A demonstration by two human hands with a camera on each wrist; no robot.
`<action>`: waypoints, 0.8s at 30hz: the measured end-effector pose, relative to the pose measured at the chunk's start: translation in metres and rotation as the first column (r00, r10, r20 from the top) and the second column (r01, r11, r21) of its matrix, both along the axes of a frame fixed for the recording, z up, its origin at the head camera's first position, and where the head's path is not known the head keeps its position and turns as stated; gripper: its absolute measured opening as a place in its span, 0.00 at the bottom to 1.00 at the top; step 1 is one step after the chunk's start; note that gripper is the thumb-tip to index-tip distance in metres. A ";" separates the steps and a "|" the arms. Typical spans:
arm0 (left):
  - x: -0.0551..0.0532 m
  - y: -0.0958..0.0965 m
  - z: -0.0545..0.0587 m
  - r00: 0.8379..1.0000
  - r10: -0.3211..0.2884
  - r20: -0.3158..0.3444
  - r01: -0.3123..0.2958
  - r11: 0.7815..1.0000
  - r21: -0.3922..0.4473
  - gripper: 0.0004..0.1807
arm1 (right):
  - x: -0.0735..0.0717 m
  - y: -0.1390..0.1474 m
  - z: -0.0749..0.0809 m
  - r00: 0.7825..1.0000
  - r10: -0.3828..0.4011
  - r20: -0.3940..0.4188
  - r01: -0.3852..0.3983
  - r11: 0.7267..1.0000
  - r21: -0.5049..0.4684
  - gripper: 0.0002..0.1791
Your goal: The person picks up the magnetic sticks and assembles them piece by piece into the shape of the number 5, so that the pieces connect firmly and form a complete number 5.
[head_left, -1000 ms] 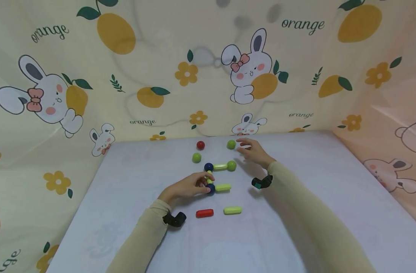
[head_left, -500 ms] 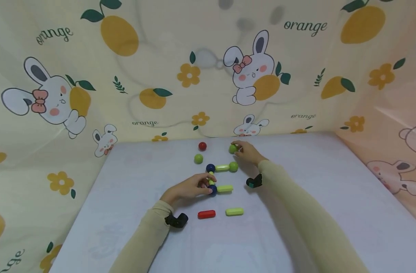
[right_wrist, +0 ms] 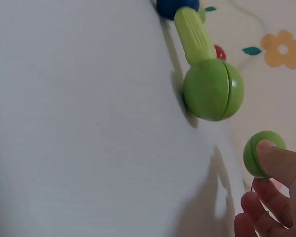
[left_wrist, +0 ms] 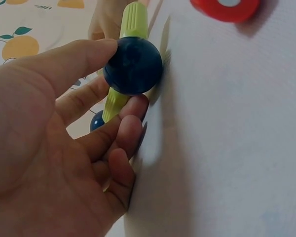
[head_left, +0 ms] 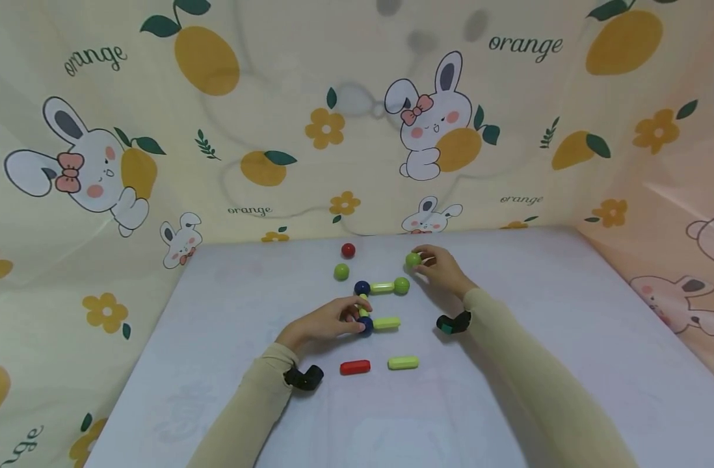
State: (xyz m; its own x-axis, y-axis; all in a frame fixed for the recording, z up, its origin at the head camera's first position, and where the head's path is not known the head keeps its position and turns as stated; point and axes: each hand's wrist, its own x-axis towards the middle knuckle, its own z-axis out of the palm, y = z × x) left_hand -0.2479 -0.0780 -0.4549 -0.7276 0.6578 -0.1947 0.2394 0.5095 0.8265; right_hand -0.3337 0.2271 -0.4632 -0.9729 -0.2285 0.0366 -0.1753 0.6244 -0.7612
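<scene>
Several balls and rods are joined into a U-shaped frame on the table. Its near dark blue ball (left_wrist: 133, 65) is pinched by my left hand (head_left: 324, 320), whose fingers also lie round the yellow-green rod (head_left: 364, 304) between the two blue balls. From that near ball a yellow-green rod (head_left: 387, 323) sticks out to the right with a free end. The far blue ball (head_left: 362, 288) bears another rod (head_left: 383, 287), tipped by a green ball (right_wrist: 213, 90). My right hand (head_left: 445, 270) pinches a loose green ball (right_wrist: 264, 154) behind and right of that tip, apart from the frame.
A red ball (head_left: 348, 250) and a green ball (head_left: 341, 272) lie on the table behind the frame. Nearer the front are a red rod (head_left: 355, 368) and a yellow-green rod (head_left: 403, 363). A printed cloth (head_left: 357, 149) hangs behind the table (head_left: 246, 279).
My right hand has reached the far green ball, gripped it and drawn it slightly right and nearer. My left hand keeps its hold on the frame, and the view has shifted slightly.
</scene>
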 end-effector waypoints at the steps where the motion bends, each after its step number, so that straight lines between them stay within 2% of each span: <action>1: 0.000 0.000 0.000 1.000 -0.001 -0.001 0.001 1.000 0.002 0.21 | 0.003 0.001 -0.001 1.000 -0.002 -0.004 0.002 1.000 -0.022 0.23; 15: 0.000 -0.002 -0.002 1.000 -0.016 -0.013 0.017 1.000 0.013 0.20 | 0.037 0.014 0.003 0.996 -0.010 -0.084 0.001 0.995 -0.101 0.23; 18: -0.002 -0.002 -0.004 1.000 -0.017 -0.018 0.017 1.000 0.012 0.20 | 0.045 0.016 0.005 0.999 0.004 -0.049 -0.009 0.994 -0.109 0.23; 24: -0.002 -0.002 -0.004 1.000 -0.005 -0.019 0.006 1.000 0.010 0.20 | 0.057 0.017 0.007 0.992 0.124 0.023 -0.121 0.987 -0.103 0.21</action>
State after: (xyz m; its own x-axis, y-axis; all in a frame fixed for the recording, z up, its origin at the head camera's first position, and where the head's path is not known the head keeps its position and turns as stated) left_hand -0.2499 -0.0798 -0.4585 -0.7274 0.6636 -0.1747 0.2575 0.5000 0.8268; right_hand -0.2772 0.2445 -0.4559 -0.9386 -0.3428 0.0375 -0.2224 0.5187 -0.8256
